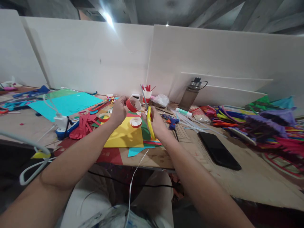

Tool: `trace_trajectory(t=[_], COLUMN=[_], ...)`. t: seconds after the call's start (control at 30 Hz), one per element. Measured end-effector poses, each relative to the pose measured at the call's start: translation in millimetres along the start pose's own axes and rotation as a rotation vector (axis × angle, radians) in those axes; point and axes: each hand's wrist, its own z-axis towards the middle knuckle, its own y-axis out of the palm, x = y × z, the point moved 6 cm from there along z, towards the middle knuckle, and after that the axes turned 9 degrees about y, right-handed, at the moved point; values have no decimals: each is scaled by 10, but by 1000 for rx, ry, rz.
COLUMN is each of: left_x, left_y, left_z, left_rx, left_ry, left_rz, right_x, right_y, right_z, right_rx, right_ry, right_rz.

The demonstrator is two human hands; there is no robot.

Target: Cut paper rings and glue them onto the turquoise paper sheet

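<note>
My left hand pinches a red ring with a white inner side, raised over the table. Just right of it, my right hand grips yellow-handled scissors, their blades pointing up and away from me. Below the raised ring, a second red-and-white ring rests on a sheet of yellow paper. Another such ring lies by my left wrist. Behind the hands stands a red-and-white paper cup with red sticks in it.
On the left are a turquoise sheet, red paper strips and a blue-and-white power strip. Rightward lie a blue glue gun, a glue stick tube, a bottle, a black phone and colourful pipe cleaners.
</note>
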Motion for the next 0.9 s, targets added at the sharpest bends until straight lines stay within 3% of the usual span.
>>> trace_trajectory(t=[0.17,0.33,0.73,0.9], left_x=[6,73,46,19], left_y=[-172,-155,-155,-160], left_z=[112,81,28,22], left_rx=[130,136,276,262], left_ry=[72,172,91,97], left_rz=[-64,-39,-64,-61], right_x=[-20,-40,-19,-29], right_y=[36,94,142,121], right_z=[-74,-107,-100,-100], right_rx=[-29,-87,-73,-66], right_ry=[-34,-36,-26,-4], right_rz=[-260,-322,-362,-403])
